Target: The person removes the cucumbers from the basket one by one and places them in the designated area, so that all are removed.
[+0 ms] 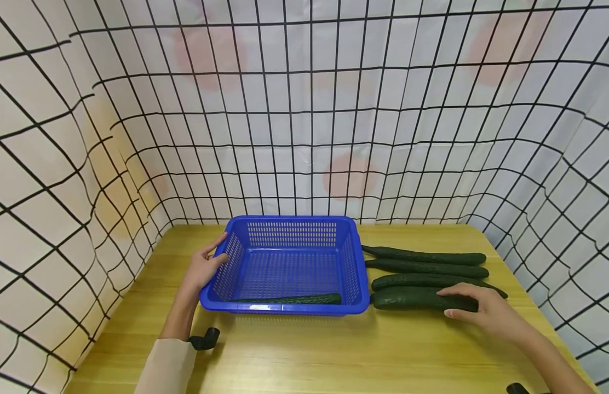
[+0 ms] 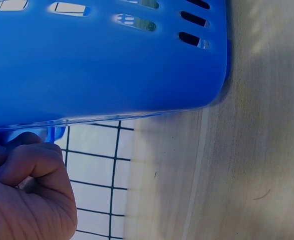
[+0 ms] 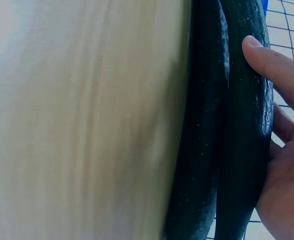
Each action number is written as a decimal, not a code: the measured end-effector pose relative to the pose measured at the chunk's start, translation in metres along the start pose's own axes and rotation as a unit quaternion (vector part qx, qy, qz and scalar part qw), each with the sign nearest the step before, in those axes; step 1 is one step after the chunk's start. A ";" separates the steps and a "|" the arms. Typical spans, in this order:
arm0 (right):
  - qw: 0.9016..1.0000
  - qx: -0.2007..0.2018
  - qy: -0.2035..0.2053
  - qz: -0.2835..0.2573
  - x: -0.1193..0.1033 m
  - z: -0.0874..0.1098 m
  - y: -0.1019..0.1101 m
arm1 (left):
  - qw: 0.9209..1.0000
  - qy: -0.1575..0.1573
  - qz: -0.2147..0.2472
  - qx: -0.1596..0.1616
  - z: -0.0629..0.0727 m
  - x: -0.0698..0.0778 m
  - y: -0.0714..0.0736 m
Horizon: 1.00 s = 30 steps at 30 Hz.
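A blue plastic basket [image 1: 285,308] with slotted walls stands on the table, one dark green cucumber [image 1: 304,299] lying inside along its near wall. My left hand [image 1: 203,268] grips the basket's left rim; in the left wrist view its fingers curl up at the rim beside the blue wall. At the right, my right hand [image 1: 479,306] holds the nearest cucumber [image 1: 408,298] of a row, fingers over its top and thumb on the near side. The right wrist view shows the thumb against this cucumber [image 3: 247,130], with another cucumber [image 3: 199,130] alongside. The far fingers are partly hidden.
Beyond the held cucumber, several more cucumbers [image 1: 427,268] lie side by side, stems toward the basket. The wooden table [image 1: 294,355] is enclosed at the back and sides by white sheeting with a black grid [image 1: 294,126].
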State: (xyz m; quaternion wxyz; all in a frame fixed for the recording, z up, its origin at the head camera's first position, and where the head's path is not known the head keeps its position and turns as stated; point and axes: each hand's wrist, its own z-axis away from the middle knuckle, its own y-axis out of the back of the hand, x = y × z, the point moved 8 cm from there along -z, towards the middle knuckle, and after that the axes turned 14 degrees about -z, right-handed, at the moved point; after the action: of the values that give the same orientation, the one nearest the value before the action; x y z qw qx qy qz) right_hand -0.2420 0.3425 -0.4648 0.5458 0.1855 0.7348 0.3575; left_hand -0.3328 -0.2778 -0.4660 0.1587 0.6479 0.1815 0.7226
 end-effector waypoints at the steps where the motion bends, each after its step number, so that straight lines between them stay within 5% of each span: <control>1: 1.000 0.001 0.002 0.000 0.000 0.001 -0.001 | 1.000 -0.001 0.002 0.000 0.000 0.000 0.000; 10: 0.999 0.014 0.047 0.003 -0.003 0.000 -0.005 | 1.000 -0.002 0.000 0.002 -0.002 -0.003 0.000; 22: 0.998 0.015 0.054 0.000 0.000 0.003 -0.012 | 1.000 0.007 0.001 0.004 -0.001 -0.002 0.001; 30: 0.998 0.019 0.068 -0.006 -0.003 0.004 -0.014 | 1.000 0.021 0.004 -0.013 0.012 0.017 0.002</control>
State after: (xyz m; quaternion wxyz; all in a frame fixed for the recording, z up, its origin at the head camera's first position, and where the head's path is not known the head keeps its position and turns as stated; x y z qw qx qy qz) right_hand -0.2359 0.3325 -0.4735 0.4935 0.1665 0.7779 0.3517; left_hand -0.3226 -0.2714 -0.4490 0.1601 0.6314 0.1725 0.7388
